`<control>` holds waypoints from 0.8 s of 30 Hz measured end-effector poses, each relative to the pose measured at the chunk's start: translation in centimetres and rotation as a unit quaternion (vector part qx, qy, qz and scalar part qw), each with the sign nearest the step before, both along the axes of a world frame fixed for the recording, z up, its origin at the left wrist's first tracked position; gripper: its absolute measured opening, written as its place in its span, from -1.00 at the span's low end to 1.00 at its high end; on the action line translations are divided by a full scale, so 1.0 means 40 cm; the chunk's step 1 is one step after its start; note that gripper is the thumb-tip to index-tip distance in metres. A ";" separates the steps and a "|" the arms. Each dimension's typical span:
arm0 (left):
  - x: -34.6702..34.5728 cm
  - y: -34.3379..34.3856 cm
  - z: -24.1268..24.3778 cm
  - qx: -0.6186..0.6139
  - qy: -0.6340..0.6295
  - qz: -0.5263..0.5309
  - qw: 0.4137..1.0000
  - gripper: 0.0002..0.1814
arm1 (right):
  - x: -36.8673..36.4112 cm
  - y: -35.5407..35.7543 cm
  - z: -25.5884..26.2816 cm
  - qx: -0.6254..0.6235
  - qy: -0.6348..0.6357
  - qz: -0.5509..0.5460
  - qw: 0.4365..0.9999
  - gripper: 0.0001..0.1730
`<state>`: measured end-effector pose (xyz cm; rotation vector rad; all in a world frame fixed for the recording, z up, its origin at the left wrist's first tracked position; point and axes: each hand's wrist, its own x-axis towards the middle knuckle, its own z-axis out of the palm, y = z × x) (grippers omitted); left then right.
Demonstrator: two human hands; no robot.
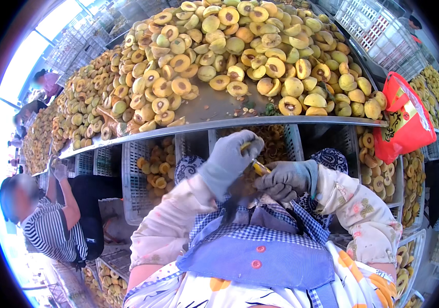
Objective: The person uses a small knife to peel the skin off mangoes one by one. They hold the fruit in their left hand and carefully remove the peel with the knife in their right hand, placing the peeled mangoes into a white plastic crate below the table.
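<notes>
Both my hands wear grey gloves and meet above my lap, just in front of the metal table's edge point(204, 125). My left hand point(230, 156) is curled around a piece of yellow fruit point(245, 146), mostly hidden by the fingers. Closed around a tool with a yellow handle point(260, 168) is my right hand point(287, 181); the tool points up and left towards the left hand, and its tip is hard to make out. On the table lies a large heap of halved and whole yellow stone fruit point(211, 46), with a few leaves and scraps near the edge.
Plastic crates of fruit halves point(135, 184) stand under the table and at the right. A red bag point(404, 119) hangs at the table's right corner. At the left sits a person in a striped shirt point(50, 223), hands at the table edge. Stacked white crates point(383, 38) stand behind.
</notes>
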<state>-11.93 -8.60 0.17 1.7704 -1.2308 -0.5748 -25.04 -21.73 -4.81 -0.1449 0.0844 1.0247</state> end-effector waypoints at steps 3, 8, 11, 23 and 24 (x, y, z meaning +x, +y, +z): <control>-0.020 -0.007 -0.049 -0.057 0.100 0.085 0.990 -0.87 | 0.012 -0.008 -0.002 0.013 0.047 0.015 0.999 -0.80; 0.032 -0.013 -0.015 0.136 -0.049 -0.156 0.977 -0.82 | 0.003 0.000 -0.035 0.094 0.101 0.113 0.984 -0.83; 0.026 -0.011 -0.037 0.029 -0.097 -0.134 0.986 -0.88 | -0.008 0.004 -0.054 0.165 0.039 0.070 0.983 -0.81; -0.012 -0.011 -0.088 -0.036 -0.015 -0.073 0.997 -0.84 | -0.017 -0.023 0.004 -0.070 0.034 0.076 0.994 -0.78; -0.025 -0.009 -0.103 -0.065 0.107 -0.010 0.992 -0.81 | -0.017 -0.016 -0.015 -0.016 0.010 0.054 0.998 -0.79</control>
